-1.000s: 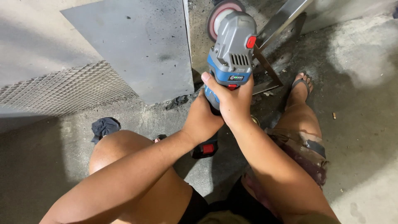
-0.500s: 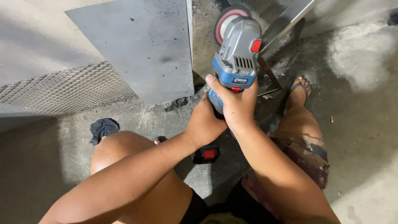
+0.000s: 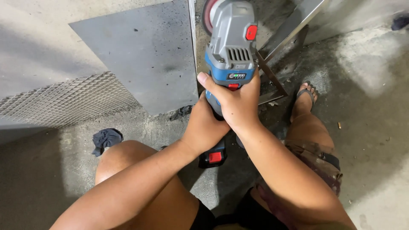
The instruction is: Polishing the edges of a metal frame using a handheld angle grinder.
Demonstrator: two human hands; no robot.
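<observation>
Gripping the cordless grinder with left hand and right hand clenched around it, the person risks kickback near the sandalled foot at right

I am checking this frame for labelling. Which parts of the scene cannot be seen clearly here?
Head view:
- Grinding disc: cut off by the top edge and hidden behind the angle grinder.
- Grinder handle: covered by the right hand and left hand.
- Battery pack: mostly hidden under the left wrist.
- Metal frame: its upper end leaves the picture.
- Dark cloth: too crumpled to identify.
</observation>
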